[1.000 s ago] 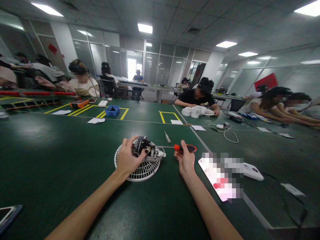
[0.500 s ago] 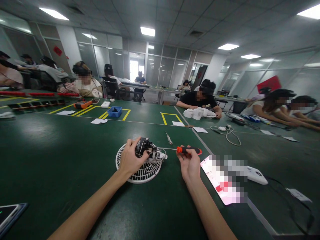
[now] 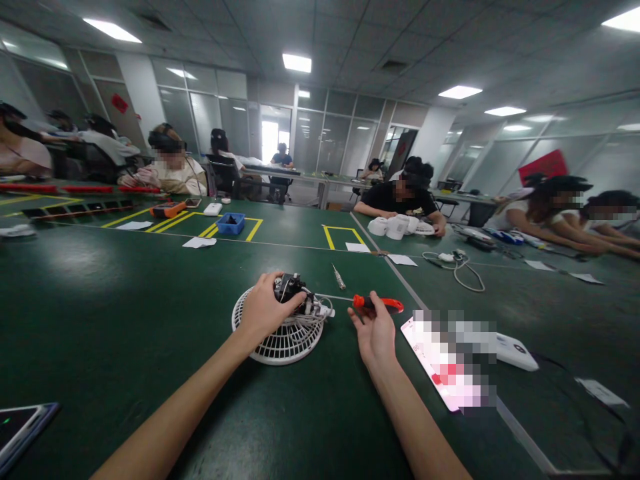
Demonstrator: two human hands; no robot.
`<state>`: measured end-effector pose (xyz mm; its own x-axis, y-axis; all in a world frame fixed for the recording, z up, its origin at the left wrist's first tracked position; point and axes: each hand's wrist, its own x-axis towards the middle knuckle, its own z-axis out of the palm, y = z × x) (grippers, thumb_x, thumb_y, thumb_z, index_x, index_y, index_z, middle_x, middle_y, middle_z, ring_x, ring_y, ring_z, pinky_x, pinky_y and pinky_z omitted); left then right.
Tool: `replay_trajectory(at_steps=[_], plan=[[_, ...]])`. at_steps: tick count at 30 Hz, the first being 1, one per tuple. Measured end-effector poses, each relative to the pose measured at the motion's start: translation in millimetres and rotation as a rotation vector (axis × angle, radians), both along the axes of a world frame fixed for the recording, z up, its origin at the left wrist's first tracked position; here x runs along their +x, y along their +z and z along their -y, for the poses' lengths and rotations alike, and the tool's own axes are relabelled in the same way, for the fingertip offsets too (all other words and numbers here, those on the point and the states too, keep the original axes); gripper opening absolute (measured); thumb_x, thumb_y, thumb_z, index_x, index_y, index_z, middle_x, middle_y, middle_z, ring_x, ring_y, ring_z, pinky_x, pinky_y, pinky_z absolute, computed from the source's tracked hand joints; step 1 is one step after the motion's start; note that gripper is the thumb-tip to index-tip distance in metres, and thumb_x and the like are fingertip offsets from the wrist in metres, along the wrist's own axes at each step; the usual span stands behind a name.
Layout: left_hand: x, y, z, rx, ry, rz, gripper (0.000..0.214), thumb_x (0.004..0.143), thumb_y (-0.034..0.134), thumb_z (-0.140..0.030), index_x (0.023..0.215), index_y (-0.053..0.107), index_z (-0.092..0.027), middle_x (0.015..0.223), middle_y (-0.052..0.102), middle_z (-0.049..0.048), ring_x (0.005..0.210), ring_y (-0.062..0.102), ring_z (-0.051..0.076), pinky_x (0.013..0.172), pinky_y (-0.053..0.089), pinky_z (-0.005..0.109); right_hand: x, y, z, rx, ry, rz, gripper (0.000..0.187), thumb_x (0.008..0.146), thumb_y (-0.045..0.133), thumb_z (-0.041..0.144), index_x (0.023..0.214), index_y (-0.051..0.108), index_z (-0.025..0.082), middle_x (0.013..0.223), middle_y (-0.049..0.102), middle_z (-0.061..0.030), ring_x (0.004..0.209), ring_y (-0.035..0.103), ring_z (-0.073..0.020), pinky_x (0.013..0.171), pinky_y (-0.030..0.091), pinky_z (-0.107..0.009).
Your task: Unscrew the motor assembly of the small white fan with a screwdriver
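Observation:
My left hand (image 3: 264, 308) is wrapped over a black motor block (image 3: 289, 287) on the back of a round white fan grille (image 3: 287, 348), which lies flat on the green table. Wires and white plastic parts (image 3: 320, 308) stick out to the right of the motor. In my right hand (image 3: 377, 337) is a screwdriver (image 3: 393, 305) with a red and black handle, held between thumb and fingers with some fingers loosened. Its thin shaft points left to the motor assembly; where the tip sits is hidden. Beyond it lies a small clear-handled screwdriver (image 3: 339, 277).
A lit phone (image 3: 425, 360) and a white device (image 3: 517, 351) lie to the right, another phone (image 3: 25, 427) at lower left. Farther off are a blue bin (image 3: 231, 225), an orange meter (image 3: 168, 210) and a looped cable (image 3: 467, 277). Opposite, a person (image 3: 400, 199) handles white parts (image 3: 397, 228).
My left hand's thumb and fingers have shifted over the motor. The fingers of my right hand have loosened and turned on the screwdriver handle, which stays in nearly the same place.

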<state>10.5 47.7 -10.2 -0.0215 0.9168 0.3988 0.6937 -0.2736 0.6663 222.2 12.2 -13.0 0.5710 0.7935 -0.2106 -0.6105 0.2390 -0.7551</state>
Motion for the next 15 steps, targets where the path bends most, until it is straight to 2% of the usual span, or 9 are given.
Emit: replay_trajectory(at_steps=[2, 4, 7, 11, 15], plan=[[2, 1.4, 0, -0.016, 0.007, -0.017, 0.06, 0.081, 0.07, -0.059, 0.125, 0.061, -0.019, 0.121, 0.068, 0.0133, 0.112, 0.066, 0.033, 0.098, 0.053, 0.05, 2, 0.8, 1, 0.022, 0.014, -0.041, 0.013, 0.07, 0.069, 0.018, 0.077, 0.059, 0.021, 0.071, 0.068, 0.0033, 0.07, 0.067, -0.0141, 0.069, 0.063, -0.031], [4, 0.2, 1, 0.004, 0.014, -0.032, 0.06, 0.083, 0.068, -0.058, 0.127, 0.059, -0.018, 0.123, 0.067, 0.0144, 0.114, 0.065, 0.034, 0.099, 0.052, 0.05, 3, 1.0, 1, 0.042, 0.031, -0.05, 0.015, 0.066, 0.065, 0.014, 0.077, 0.059, 0.021, 0.074, 0.07, 0.0027, 0.072, 0.069, -0.0144, 0.075, 0.064, -0.033], [6, -5.4, 4, 0.069, 0.021, -0.034, 0.058, 0.084, 0.067, -0.056, 0.127, 0.058, -0.017, 0.123, 0.067, 0.0141, 0.116, 0.063, 0.033, 0.101, 0.051, 0.049, 4, 0.1, 0, 0.036, 0.048, -0.014, 0.017, 0.064, 0.066, 0.014, 0.078, 0.059, 0.021, 0.073, 0.071, 0.0017, 0.074, 0.071, -0.0158, 0.076, 0.063, -0.034], [7, -13.7, 6, 0.147, 0.021, -0.005, 0.066, 0.081, 0.07, -0.062, 0.127, 0.056, -0.017, 0.124, 0.066, 0.0141, 0.116, 0.062, 0.032, 0.103, 0.05, 0.049, 1, -2.0, -2, 0.016, 0.036, 0.045, 0.022, 0.065, 0.077, 0.022, 0.079, 0.059, 0.021, 0.067, 0.07, 0.0018, 0.068, 0.07, -0.0159, 0.066, 0.061, -0.028], [6, -17.7, 4, 0.186, 0.028, 0.018, 0.067, 0.078, 0.073, -0.064, 0.125, 0.057, -0.019, 0.122, 0.067, 0.0128, 0.114, 0.064, 0.032, 0.101, 0.051, 0.048, -2, -3.2, -2, -0.026, 0.042, 0.082, 0.03, 0.065, 0.084, 0.033, 0.08, 0.062, 0.019, 0.064, 0.068, 0.0016, 0.056, 0.062, -0.0122, 0.053, 0.053, -0.022]])
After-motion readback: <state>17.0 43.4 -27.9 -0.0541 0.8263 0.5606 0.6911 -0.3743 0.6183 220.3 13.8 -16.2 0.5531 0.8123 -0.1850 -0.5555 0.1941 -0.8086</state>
